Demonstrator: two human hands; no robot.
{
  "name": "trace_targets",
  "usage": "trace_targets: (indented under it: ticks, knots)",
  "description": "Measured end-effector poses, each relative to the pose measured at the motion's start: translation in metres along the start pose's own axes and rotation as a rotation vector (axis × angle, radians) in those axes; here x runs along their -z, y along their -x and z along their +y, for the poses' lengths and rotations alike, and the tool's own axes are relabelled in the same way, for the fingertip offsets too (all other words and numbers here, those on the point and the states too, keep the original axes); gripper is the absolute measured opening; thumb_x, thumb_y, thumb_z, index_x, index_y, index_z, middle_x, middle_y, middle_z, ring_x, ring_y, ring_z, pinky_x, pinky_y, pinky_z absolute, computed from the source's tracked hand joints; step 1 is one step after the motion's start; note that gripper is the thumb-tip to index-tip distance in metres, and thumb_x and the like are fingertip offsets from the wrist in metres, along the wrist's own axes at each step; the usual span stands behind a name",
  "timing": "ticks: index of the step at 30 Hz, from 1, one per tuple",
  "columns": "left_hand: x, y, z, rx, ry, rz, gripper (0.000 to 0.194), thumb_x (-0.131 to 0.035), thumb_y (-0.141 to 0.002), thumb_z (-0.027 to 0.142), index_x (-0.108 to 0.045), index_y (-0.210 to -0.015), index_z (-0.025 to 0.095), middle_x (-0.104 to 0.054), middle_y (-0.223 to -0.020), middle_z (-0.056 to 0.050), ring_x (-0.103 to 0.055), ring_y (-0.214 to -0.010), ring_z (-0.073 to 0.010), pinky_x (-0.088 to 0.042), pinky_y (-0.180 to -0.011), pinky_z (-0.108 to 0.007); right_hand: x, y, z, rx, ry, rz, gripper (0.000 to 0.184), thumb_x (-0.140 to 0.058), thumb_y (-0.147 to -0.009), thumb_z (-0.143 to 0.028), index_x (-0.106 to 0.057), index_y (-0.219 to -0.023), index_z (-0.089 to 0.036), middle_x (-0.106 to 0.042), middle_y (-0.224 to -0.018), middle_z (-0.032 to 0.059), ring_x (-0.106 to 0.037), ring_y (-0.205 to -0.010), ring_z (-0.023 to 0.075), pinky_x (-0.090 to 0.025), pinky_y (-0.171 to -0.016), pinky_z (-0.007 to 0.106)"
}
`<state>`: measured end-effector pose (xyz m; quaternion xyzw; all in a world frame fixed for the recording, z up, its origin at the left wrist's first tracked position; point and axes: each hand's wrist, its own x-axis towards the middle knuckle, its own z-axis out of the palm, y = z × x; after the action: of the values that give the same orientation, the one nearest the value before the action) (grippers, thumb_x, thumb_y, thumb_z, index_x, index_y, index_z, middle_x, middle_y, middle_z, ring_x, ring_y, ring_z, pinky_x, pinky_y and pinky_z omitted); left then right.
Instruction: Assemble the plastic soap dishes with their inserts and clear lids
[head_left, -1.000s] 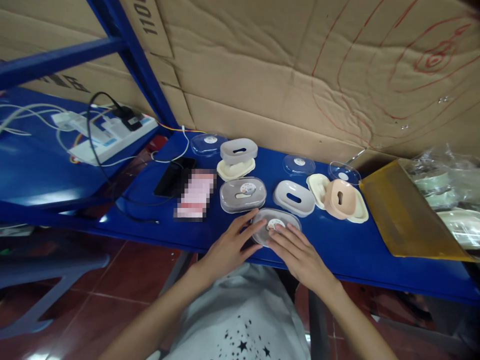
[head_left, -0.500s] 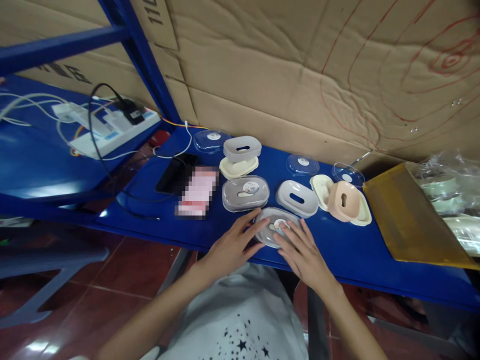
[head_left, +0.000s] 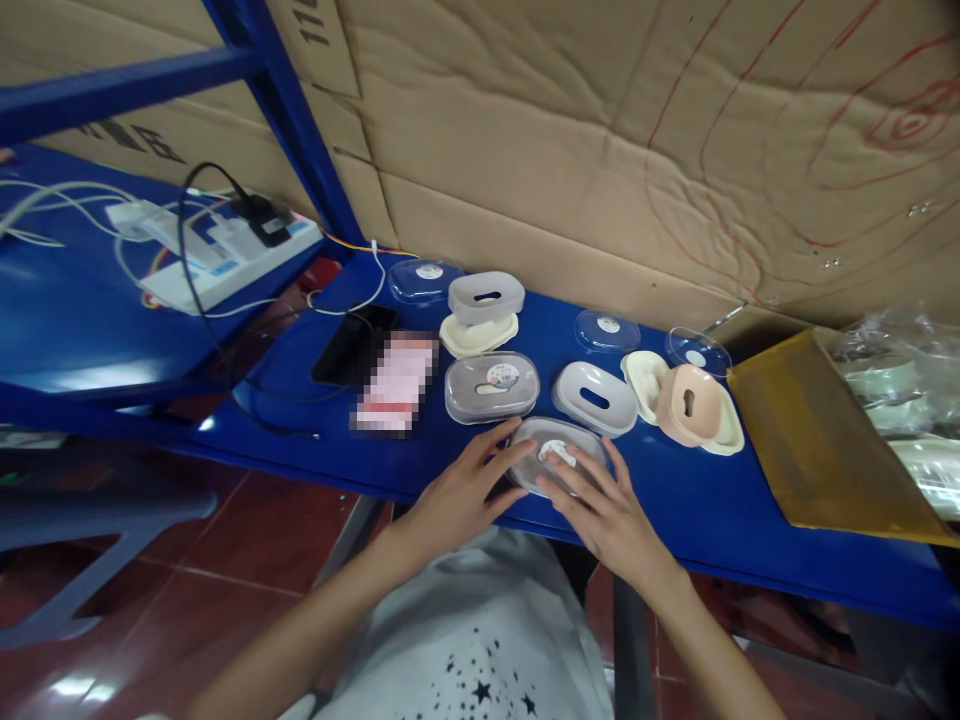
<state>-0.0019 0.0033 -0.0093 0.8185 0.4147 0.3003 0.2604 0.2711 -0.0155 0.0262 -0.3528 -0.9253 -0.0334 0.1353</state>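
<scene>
An oval grey box with a clear lid (head_left: 532, 470) lies near the table's front edge, a round sticker on its lid. My left hand (head_left: 476, 475) grips its left end, thumb at the near side and fingers along the far side. Over the lid, my right hand (head_left: 592, 490) rests with fingers spread, partly covering the sticker. A similar lidded box (head_left: 491, 390) sits just behind. To its right is a pale grey oval dish (head_left: 595, 402) with a slot. A peach dish (head_left: 686, 408) leans on cream oval pieces (head_left: 643, 380).
Clear lids (head_left: 606, 330) lie at the back by the cardboard wall (head_left: 525, 150). A grey dish (head_left: 486, 290) rests on a cream piece (head_left: 480, 335). Phones (head_left: 352, 340) and cables are at left, by a power strip (head_left: 232, 270). A carton (head_left: 825, 440) holds bagged pieces at right.
My right hand's fingers have shifted and spread on the lid, and the sticker shows differently between them. My left hand stays at the box's left end. The view has tilted slightly.
</scene>
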Motion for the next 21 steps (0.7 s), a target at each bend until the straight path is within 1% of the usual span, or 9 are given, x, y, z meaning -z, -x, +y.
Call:
trace_targets:
  ticks: [4, 7, 9, 11, 13, 14, 16, 19, 21]
  knots:
    - [0.000, 0.000, 0.001, -0.022, -0.028, 0.006, 0.059, -0.063, -0.108, 0.036, -0.039, -0.163, 0.036, -0.044, -0.168, -0.010, -0.056, -0.147, -0.0274, -0.059, -0.114, -0.045, -0.008, 0.005, -0.008, -0.031, 0.016, 0.011, 0.060, -0.053, -0.108, -0.009, -0.046, -0.163, -0.033, -0.052, -0.165, 0.0031, -0.042, -0.159, 0.0270, -0.010, -0.136, 0.069]
    - [0.000, 0.000, 0.006, -0.061, -0.117, 0.059, 0.058, -0.064, -0.107, 0.036, -0.043, -0.160, 0.031, -0.043, -0.168, -0.014, -0.053, -0.149, -0.0299, -0.058, -0.112, -0.045, -0.004, 0.004, -0.006, -0.032, -0.090, 0.020, 0.058, -0.050, -0.111, -0.019, -0.039, -0.167, -0.032, -0.051, -0.167, 0.0041, -0.038, -0.162, 0.0270, -0.012, -0.136, 0.068]
    - [0.001, -0.001, 0.012, -0.084, -0.255, 0.131, 0.054, -0.068, -0.105, 0.039, -0.051, -0.155, 0.029, -0.044, -0.166, -0.017, -0.052, -0.149, -0.0343, -0.052, -0.116, -0.054, 0.002, 0.004, 0.004, -0.049, -0.197, 0.069, 0.058, -0.044, -0.114, -0.027, -0.031, -0.171, -0.029, -0.048, -0.169, 0.0061, -0.035, -0.163, 0.0270, -0.020, -0.136, 0.065]
    - [0.004, -0.001, 0.018, -0.069, -0.415, 0.224, 0.050, -0.072, -0.102, 0.042, -0.059, -0.149, 0.029, -0.046, -0.165, -0.019, -0.052, -0.147, -0.0390, -0.040, -0.121, -0.066, 0.008, 0.004, 0.020, -0.137, -0.235, 0.144, 0.059, -0.040, -0.114, -0.028, -0.028, -0.172, -0.029, -0.047, -0.169, 0.0069, -0.035, -0.163, 0.0265, -0.030, -0.133, 0.061]
    - [0.008, -0.002, 0.021, -0.029, -0.525, 0.280, 0.047, -0.074, -0.100, 0.043, -0.063, -0.144, 0.030, -0.049, -0.164, -0.018, -0.050, -0.148, -0.0430, -0.029, -0.123, -0.075, 0.010, 0.008, 0.037, -0.265, -0.162, 0.175, 0.058, -0.040, -0.114, -0.025, -0.030, -0.171, -0.030, -0.050, -0.167, 0.0067, -0.038, -0.161, 0.0270, -0.034, -0.131, 0.059]
    - [0.010, -0.003, 0.020, -0.021, -0.551, 0.281, 0.046, -0.074, -0.100, 0.042, -0.064, -0.144, 0.030, -0.050, -0.163, -0.018, -0.048, -0.150, -0.0441, -0.027, -0.123, -0.076, 0.010, 0.011, 0.045, -0.311, -0.103, 0.160, 0.057, -0.042, -0.113, -0.024, -0.034, -0.170, -0.030, -0.054, -0.165, 0.0067, -0.041, -0.160, 0.0278, -0.035, -0.130, 0.060]
    - [0.015, -0.007, 0.015, -0.023, -0.567, 0.249, 0.046, -0.073, -0.101, 0.038, -0.063, -0.145, 0.027, -0.053, -0.161, -0.017, -0.045, -0.153, -0.0436, -0.036, -0.122, -0.070, 0.007, 0.020, 0.055, -0.371, 0.008, 0.119, 0.051, -0.047, -0.113, -0.027, -0.044, -0.164, -0.027, -0.061, -0.158, 0.0087, -0.050, -0.153, 0.0305, -0.039, -0.127, 0.060]
    - [0.021, -0.021, 0.001, -0.020, -0.586, 0.227, 0.047, -0.069, -0.103, 0.038, -0.061, -0.147, 0.023, -0.057, -0.157, -0.018, -0.045, -0.154, -0.0421, -0.052, -0.112, -0.056, 0.002, 0.040, 0.055, -0.488, 0.106, 0.146, 0.035, -0.058, -0.109, -0.036, -0.064, -0.141, -0.021, -0.072, -0.138, 0.0137, -0.065, -0.135, 0.0348, -0.051, -0.113, 0.057]
    - [0.023, -0.036, -0.005, -0.004, -0.612, 0.227, 0.049, -0.066, -0.104, 0.040, -0.061, -0.149, 0.020, -0.060, -0.154, -0.019, -0.045, -0.154, -0.0440, -0.055, -0.109, -0.056, 0.002, 0.054, 0.047, -0.551, 0.103, 0.192, 0.026, -0.060, -0.108, -0.037, -0.069, -0.126, -0.021, -0.074, -0.127, 0.0146, -0.069, -0.125, 0.0350, -0.055, -0.106, 0.054]
